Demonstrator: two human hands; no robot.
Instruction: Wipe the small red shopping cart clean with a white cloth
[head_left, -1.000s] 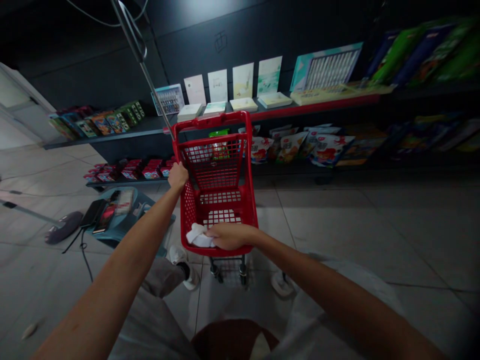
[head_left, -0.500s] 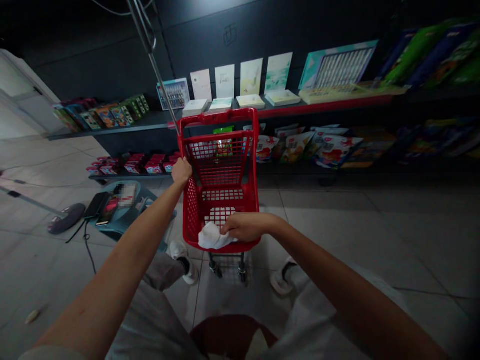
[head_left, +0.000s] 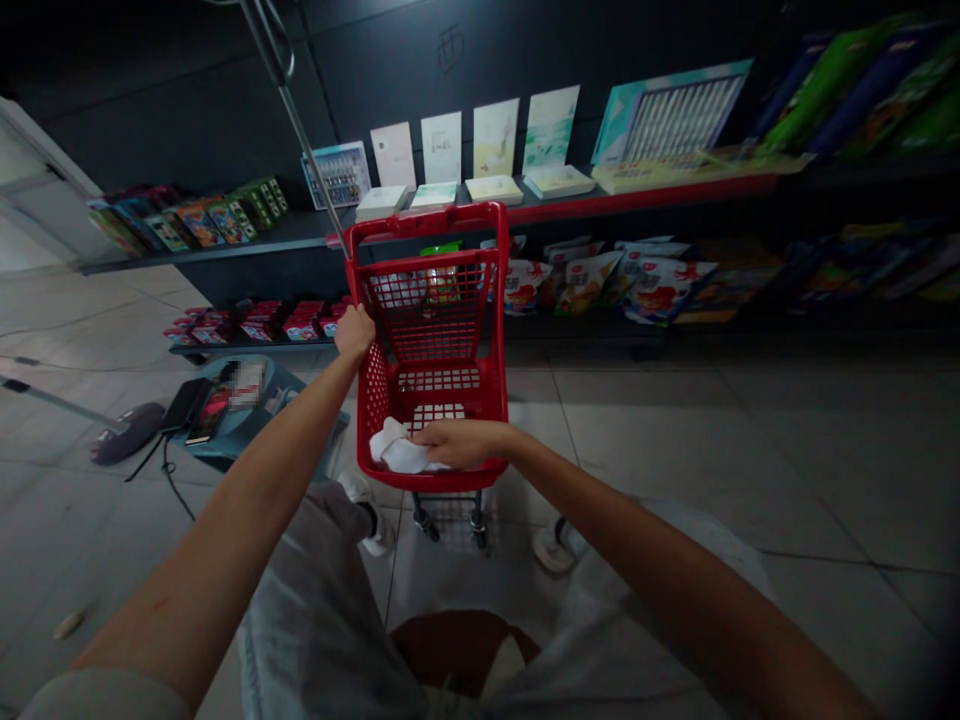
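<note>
Cloth bunched in right hand, at near rim of red cart | left hand closed on cart's left rim | wiping apparently underway, unfinished; portion done/left: can't tell

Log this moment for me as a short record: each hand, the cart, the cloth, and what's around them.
Left hand: gripping the left side of the red shopping cart
Right hand: holding a white cloth
Cloth: bunched, at the cart's near rim
Cart: upright on the tiled floor, in front of the shelves
Upper shelf: upright booklets behind low stacks
Below it: snack bags, right of the cart
Left of the cart: blue-grey stool with dark flat items on it
</note>
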